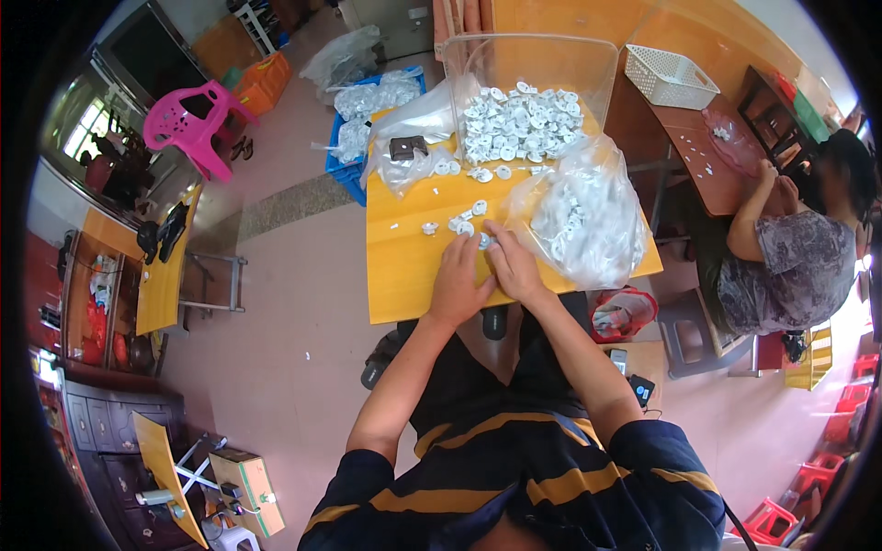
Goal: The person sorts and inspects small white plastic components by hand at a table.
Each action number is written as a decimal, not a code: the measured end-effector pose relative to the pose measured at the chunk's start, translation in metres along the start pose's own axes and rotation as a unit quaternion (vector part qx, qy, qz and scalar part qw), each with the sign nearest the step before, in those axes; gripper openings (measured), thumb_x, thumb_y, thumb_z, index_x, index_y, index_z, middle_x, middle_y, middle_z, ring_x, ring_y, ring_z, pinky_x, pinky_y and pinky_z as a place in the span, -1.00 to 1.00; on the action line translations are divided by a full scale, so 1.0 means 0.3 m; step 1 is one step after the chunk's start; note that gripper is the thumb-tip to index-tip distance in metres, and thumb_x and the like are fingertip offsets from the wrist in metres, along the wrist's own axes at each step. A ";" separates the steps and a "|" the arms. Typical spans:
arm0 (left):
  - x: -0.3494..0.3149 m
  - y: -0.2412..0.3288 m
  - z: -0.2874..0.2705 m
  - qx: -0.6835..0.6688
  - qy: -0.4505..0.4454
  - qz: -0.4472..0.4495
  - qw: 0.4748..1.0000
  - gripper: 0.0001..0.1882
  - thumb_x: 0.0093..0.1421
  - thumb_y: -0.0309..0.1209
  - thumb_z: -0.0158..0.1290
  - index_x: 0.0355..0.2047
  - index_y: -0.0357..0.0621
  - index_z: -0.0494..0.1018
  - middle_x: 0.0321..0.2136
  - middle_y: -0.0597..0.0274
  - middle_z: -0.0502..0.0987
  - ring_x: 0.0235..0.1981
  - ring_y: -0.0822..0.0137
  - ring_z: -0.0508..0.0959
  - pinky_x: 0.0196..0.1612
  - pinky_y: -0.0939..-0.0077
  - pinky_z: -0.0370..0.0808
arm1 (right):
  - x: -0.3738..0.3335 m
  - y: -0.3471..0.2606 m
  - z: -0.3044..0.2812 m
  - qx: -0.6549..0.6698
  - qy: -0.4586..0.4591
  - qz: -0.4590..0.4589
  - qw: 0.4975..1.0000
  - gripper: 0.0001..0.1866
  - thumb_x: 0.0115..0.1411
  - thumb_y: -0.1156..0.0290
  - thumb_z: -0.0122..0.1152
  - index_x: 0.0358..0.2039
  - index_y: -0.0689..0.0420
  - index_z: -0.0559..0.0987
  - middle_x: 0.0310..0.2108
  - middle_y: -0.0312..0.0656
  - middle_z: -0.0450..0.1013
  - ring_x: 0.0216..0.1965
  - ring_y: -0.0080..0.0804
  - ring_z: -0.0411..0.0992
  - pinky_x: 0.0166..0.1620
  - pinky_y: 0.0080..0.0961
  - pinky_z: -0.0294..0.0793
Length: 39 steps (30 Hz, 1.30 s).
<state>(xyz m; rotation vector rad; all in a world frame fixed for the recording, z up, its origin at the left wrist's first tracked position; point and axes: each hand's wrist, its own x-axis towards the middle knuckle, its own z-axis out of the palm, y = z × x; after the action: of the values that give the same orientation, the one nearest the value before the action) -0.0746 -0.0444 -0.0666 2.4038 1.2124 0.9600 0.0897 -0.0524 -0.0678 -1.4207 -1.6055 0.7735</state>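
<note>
At the near part of the yellow table [404,275], my left hand [457,277] and my right hand [516,266] are close together with fingers bent. A small white round plastic part [485,241] is between their fingertips, partly covered. Just beyond my left fingertips lie more loose white round parts [466,228], and a single one [429,229] sits to their left. Right of my right hand, a clear plastic bag [588,216] full of small white pieces rests on the table. Farther back, a clear bin [537,64] holds a heap of white round parts [524,124].
A dark brown small box [408,148] lies on plastic at the table's back left. Beside the table stands a blue crate [344,179] with bagged items. A red bag [623,312] is by the near right corner. At right, another person [795,248] sits at a brown table [698,151].
</note>
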 end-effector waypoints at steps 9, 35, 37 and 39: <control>0.020 0.036 -0.047 0.022 0.033 0.006 0.999 -0.11 -0.01 -0.25 0.38 0.28 -0.27 0.23 0.25 -0.24 0.28 0.29 -0.23 0.28 0.34 -0.01 0.23 | 0.027 0.071 -0.017 0.092 0.084 -0.028 0.992 -0.31 0.52 -0.05 -0.37 0.34 0.30 0.27 0.32 0.07 0.27 0.39 -0.11 0.18 0.42 -0.32 0.07; 0.016 -0.124 -0.154 0.032 -0.077 -0.062 0.995 0.34 -0.20 0.01 0.48 0.47 -0.15 -0.06 0.46 -0.24 -0.08 0.48 -0.30 -0.14 0.46 -0.14 -0.05 | 0.178 0.046 -0.008 -0.136 0.005 -0.051 0.989 -0.26 0.39 -0.07 0.00 0.40 0.19 0.24 0.42 0.24 0.08 0.46 0.14 0.02 0.46 -0.08 -0.06; 0.044 -0.100 -0.124 0.062 -0.122 -0.054 0.989 0.41 -0.27 0.08 0.49 0.49 -0.06 -0.08 0.47 -0.21 -0.13 0.48 -0.39 -0.21 0.43 -0.32 -0.11 | 0.210 0.052 0.012 -0.160 -0.008 -0.096 0.982 -0.30 0.38 -0.04 0.02 0.37 0.15 0.28 0.41 0.20 0.11 0.44 0.14 0.04 0.44 -0.08 -0.01; 0.093 -0.094 -0.090 0.061 -0.118 -0.051 0.990 0.41 -0.26 0.10 0.49 0.49 -0.04 -0.08 0.47 -0.20 -0.12 0.47 -0.40 -0.21 0.42 -0.36 -0.11 | 0.226 0.076 0.007 -0.186 -0.020 -0.138 0.973 -0.34 0.37 -0.01 0.04 0.35 0.12 0.32 0.40 0.15 0.14 0.43 0.13 0.07 0.42 -0.08 0.03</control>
<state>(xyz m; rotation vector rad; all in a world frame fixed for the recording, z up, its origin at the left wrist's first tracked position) -0.0978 -0.0062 -0.0491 2.4356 1.3227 0.5660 0.0979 0.0183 -0.0759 -1.3955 -2.0033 0.3518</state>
